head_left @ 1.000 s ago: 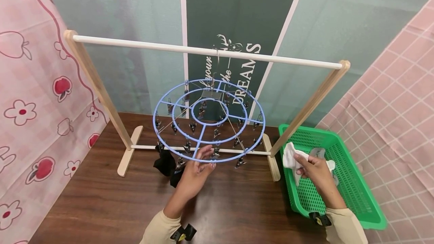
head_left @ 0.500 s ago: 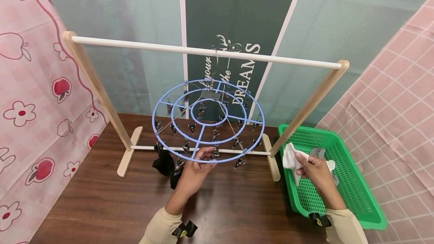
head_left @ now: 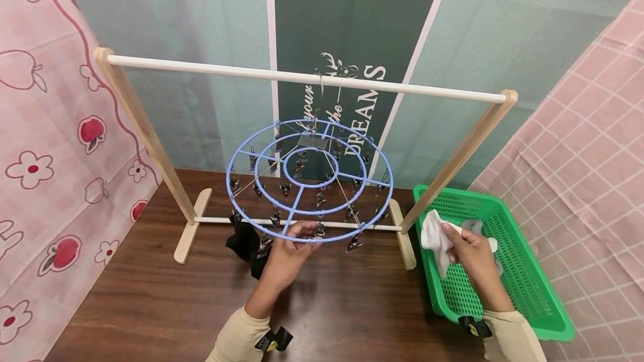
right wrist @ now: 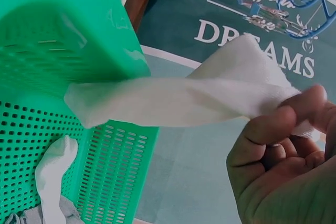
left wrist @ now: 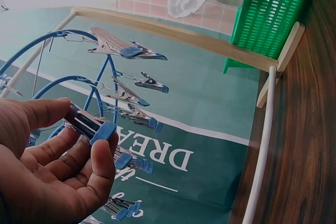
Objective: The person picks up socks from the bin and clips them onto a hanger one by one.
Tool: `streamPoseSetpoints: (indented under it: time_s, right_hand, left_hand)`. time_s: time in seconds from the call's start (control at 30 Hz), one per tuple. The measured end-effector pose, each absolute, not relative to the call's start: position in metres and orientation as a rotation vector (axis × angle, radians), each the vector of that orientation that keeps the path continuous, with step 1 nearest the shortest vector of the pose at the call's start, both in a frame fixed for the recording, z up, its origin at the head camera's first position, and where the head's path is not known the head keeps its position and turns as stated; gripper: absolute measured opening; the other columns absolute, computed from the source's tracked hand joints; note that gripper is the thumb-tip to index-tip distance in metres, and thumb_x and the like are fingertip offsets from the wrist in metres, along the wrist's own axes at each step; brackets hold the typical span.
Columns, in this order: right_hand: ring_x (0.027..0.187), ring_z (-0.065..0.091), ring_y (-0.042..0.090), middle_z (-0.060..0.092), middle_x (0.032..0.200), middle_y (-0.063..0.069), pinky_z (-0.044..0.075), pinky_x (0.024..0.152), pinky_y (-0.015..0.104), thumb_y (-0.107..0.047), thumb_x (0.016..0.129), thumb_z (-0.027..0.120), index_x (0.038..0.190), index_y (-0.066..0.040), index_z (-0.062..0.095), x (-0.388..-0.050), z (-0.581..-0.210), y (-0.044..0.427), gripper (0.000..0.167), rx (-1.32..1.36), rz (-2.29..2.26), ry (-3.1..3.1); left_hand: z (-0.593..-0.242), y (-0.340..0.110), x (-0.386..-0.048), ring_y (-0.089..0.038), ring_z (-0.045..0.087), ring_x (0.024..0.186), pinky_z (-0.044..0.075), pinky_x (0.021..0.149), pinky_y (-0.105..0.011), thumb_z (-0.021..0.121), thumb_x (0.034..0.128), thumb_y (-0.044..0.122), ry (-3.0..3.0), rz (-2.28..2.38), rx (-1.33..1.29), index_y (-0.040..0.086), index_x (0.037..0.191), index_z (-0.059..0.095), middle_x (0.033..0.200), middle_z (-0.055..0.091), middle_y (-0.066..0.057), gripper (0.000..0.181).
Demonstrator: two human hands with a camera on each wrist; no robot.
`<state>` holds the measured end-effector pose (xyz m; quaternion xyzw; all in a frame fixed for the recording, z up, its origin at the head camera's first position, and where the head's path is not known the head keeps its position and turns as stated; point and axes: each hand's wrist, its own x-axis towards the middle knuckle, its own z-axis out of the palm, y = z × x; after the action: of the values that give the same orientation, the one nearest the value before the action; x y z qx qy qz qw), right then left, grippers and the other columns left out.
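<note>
My left hand (head_left: 288, 258) is at the near edge of the round blue clip hanger (head_left: 296, 205). In the left wrist view its thumb and fingers pinch a metal spring clip (left wrist: 86, 124) with blue tips. Over the basket, my right hand (head_left: 473, 256) holds a white sock (head_left: 435, 239) between thumb and fingers. Seen from the right wrist, that sock (right wrist: 173, 100) stretches away from the fingertips toward the basket wall, with a fold sticking up. Several other clips dangle from the hanger's rings. Black socks (head_left: 244, 242) hang at its near left side, partly behind my left forearm.
A wooden rack with a white top bar (head_left: 211, 66) carries the hanger by its hook. On the right stands a green basket (head_left: 533, 272) holding another white sock (right wrist: 52, 177) and a grey cloth piece (right wrist: 68, 208). A white lower bar (head_left: 216, 219) runs behind the hanger.
My left fingers, spread under the hanger's rim a second ago, have closed around a clip. The right hand has shifted slightly, still holding the white sock.
</note>
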<state>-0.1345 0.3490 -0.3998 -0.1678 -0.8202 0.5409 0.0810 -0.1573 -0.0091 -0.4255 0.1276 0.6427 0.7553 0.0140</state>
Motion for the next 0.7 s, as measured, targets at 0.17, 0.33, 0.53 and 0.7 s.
streamPoseSetpoints:
  time_s: [0.17, 0.33, 0.53, 0.7]
  right_hand:
    - [0.045, 0.044, 0.010, 0.045, 0.047, -0.002, 0.042, 0.047, 0.026, -0.032, 0.095, 0.062, 0.073, -0.001, 0.063, -0.133, -0.397, 0.346, 0.038, -0.477, 1.587, -2.390]
    - [0.044, 0.046, 0.009, 0.048, 0.047, -0.002, 0.042, 0.047, 0.023, -0.029, 0.094, 0.064, 0.072, 0.000, 0.064, -0.130, -0.393, 0.344, 0.037, -0.468, 1.528, -2.355]
    - [0.044, 0.048, 0.010, 0.050, 0.047, 0.000, 0.043, 0.047, 0.022, -0.023, 0.094, 0.065, 0.071, 0.000, 0.067, -0.128, -0.386, 0.340, 0.033, -0.425, 1.608, -2.276]
    - [0.046, 0.049, 0.010, 0.052, 0.048, 0.000, 0.043, 0.047, 0.022, -0.024, 0.094, 0.064, 0.076, -0.003, 0.068, -0.125, -0.381, 0.336, 0.028, -0.364, 1.611, -2.276]
  left_hand:
    - [-0.426, -0.010, -0.157, -0.010, 0.065, 0.088, 0.053, 0.080, -0.022, 0.061, 0.0853, -0.011, 2.021, 2.341, 0.427, -0.015, 0.114, 0.057, 0.102, 0.062, -0.028, 0.029]
    - [-0.425, -0.012, -0.158, -0.011, 0.066, 0.089, 0.052, 0.079, -0.021, 0.065, 0.0861, -0.007, 2.062, 2.306, 0.445, -0.014, 0.113, 0.058, 0.102, 0.063, -0.029, 0.029]
    - [-0.422, -0.012, -0.158, -0.015, 0.065, 0.090, 0.052, 0.076, -0.022, 0.069, 0.0840, -0.004, 2.121, 2.263, 0.395, -0.009, 0.110, 0.062, 0.099, 0.067, -0.020, 0.027]
    - [-0.422, -0.012, -0.159, -0.015, 0.064, 0.089, 0.052, 0.075, -0.022, 0.072, 0.0823, -0.004, 2.142, 2.252, 0.367, -0.007, 0.108, 0.064, 0.096, 0.068, -0.017, 0.027]
